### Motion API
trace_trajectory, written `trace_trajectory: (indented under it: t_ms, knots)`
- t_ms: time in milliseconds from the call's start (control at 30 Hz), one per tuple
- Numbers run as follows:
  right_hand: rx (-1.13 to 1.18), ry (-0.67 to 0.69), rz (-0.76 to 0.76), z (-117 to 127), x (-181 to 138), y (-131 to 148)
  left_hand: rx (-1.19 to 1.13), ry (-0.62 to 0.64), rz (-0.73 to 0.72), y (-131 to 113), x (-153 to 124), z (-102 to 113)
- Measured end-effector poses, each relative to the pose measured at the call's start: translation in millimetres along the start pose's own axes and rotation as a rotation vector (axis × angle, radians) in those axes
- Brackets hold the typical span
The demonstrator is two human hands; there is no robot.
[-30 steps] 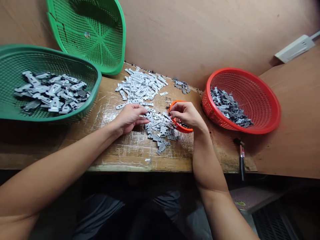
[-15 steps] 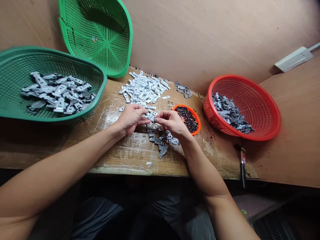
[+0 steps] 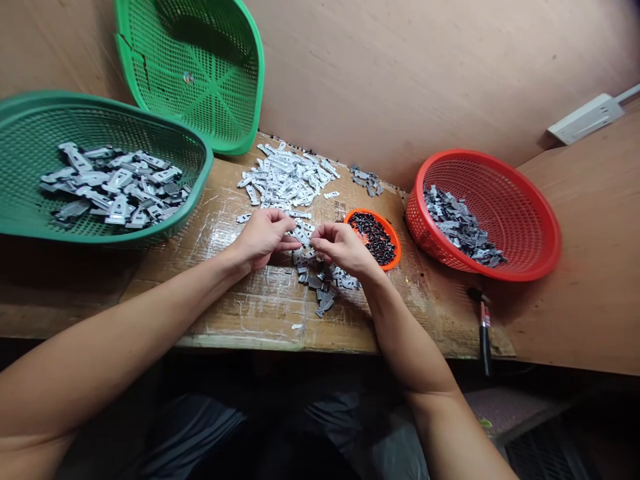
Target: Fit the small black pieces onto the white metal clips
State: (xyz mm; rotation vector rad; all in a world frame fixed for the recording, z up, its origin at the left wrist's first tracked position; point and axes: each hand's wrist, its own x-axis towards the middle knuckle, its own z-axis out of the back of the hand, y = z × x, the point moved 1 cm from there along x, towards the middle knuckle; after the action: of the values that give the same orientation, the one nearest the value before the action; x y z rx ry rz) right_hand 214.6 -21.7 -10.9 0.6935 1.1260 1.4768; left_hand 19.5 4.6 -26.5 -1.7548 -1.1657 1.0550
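My left hand point(image 3: 263, 237) and my right hand point(image 3: 343, 245) meet over a small heap of grey metal pieces point(image 3: 323, 279) in the middle of the wooden bench point(image 3: 240, 300). Both hands have their fingers pinched together. The left pinches a small grey metal piece; what the right pinches is too small to name. Just right of my right hand stands a small orange bowl point(image 3: 391, 259) of tiny dark parts. A larger pile of light grey pieces point(image 3: 287, 177) lies behind the hands.
A green basket point(image 3: 30, 220) with grey metal parts stands at the left. Another green basket point(image 3: 193, 67) leans on the wall. A red basket point(image 3: 525, 227) of dark grey parts is at the right. A dark tool point(image 3: 484, 327) lies by the bench edge, and a white power strip point(image 3: 585, 117) sits at the far right.
My right hand has moved left from over the orange bowl to meet the left hand above the heap. The bowl's dark parts now show.
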Motion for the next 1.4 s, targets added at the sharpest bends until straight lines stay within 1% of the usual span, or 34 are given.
trace_trajectory:
  t_ms: [67,167,300,367,433,500,533,567,700,833,933,1000,1067,1133,1200,1267,1400]
  knots:
    - [0.059,0.019,-0.043,0,1,-1,0.002,0.005,0.002,0,-1,-1]
    - [0.101,0.031,-0.055,-2,2,-2,0.003,0.007,0.010,0,0,0]
    - [0.085,0.041,-0.067,0,4,-5,0.004,0.010,0.019,1,1,0]
    - [0.048,-0.001,-0.043,8,5,-8,0.003,-0.011,0.033,-1,2,1]
    - [-0.073,-0.131,0.045,20,8,-10,0.008,-0.046,0.047,-3,3,2]
    - [-0.288,-0.269,0.154,30,13,-12,0.012,-0.086,0.057,-6,4,4]
    - [-0.404,-0.298,0.192,33,15,-12,0.010,-0.103,0.059,-8,5,5]
    - [-0.507,-0.291,0.216,34,18,-12,0.005,-0.117,0.059,-9,6,6]
    - [-0.787,-0.145,0.254,21,25,-9,-0.023,-0.143,0.040,-14,9,11]
    - [-0.966,-0.099,0.244,12,23,-11,-0.032,-0.152,0.023,-17,10,12]
    - [-0.962,-0.131,0.270,18,17,-13,-0.035,-0.168,0.013,-17,10,11]
    - [-0.877,-0.169,0.284,23,11,-10,-0.039,-0.171,0.012,-16,9,10]
    - [-0.737,-0.202,0.310,24,5,-3,-0.040,-0.167,0.015,-14,9,9]
    - [-0.614,-0.228,0.355,19,-1,7,-0.037,-0.155,0.031,-11,8,7]
    - [-0.564,-0.239,0.397,8,-4,16,-0.034,-0.135,0.051,-8,7,5]
    - [-0.594,-0.236,0.420,-4,-5,22,-0.037,-0.111,0.062,-6,5,3]
    - [-0.771,-0.279,0.434,-20,-1,24,-0.039,-0.084,0.054,-5,2,-1]
